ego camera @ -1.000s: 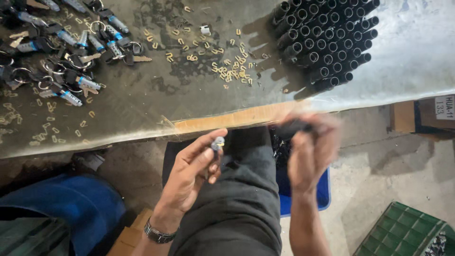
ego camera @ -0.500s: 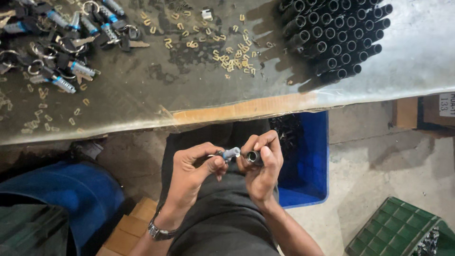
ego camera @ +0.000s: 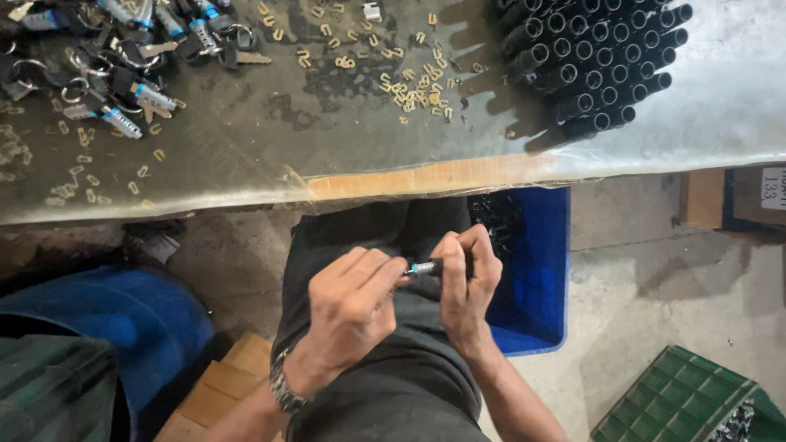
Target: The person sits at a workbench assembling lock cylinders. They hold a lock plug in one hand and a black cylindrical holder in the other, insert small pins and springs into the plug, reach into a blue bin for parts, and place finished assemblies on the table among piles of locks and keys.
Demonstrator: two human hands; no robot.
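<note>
pinching a small black cylinder [ego camera: 427, 267] between both hands' fingers [ego camera: 385, 274] over the lap.

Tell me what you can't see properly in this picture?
- Small metal part, head view: both hands, the left hand and right hand, cover most of it; its shape is unclear.
- Blue bin: its contents are dark, partly hidden by the bench edge and the right hand.
- Brass bits on the bench: too small to identify.
- Black tubes and keyed parts: cut off by the top edge.
</note>
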